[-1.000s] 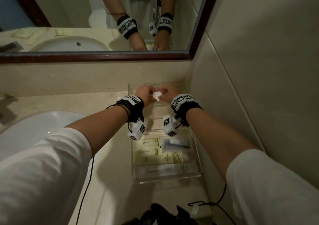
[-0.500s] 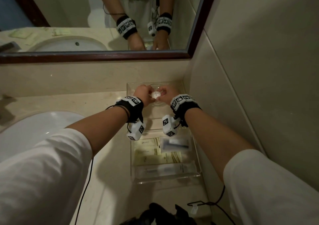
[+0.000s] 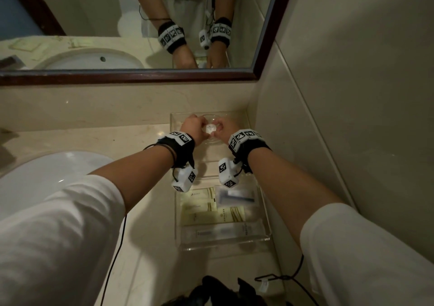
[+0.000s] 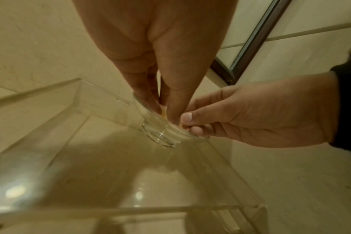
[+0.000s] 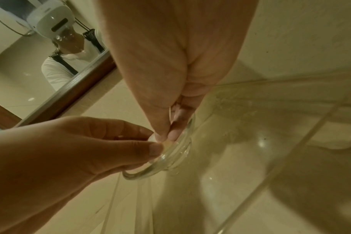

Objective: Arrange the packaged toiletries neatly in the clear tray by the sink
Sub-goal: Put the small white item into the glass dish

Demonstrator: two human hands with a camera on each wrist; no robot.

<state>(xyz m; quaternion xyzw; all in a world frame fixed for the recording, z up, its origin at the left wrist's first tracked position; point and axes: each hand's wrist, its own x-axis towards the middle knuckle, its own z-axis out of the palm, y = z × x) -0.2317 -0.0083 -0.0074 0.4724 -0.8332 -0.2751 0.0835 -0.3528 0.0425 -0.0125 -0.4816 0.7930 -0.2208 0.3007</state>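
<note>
Barely shifted since earlier: left hand (image 3: 193, 127) and right hand (image 3: 223, 128) pinching round packet (image 3: 210, 127) over far glass dish (image 4: 160, 134); could tip dish if pressed off-centre.

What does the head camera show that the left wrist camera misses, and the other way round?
Only the head view shows the flat packaged toiletries lined up in the near end of the clear plastic tray, plus the white sink and the dark-framed mirror.

Only the left wrist view shows the thick base of the small clear glass dish resting on the tray floor.

Both show the left hand and right hand pinching a small round white packet over that dish, each grip tight at the fingertips.
</note>
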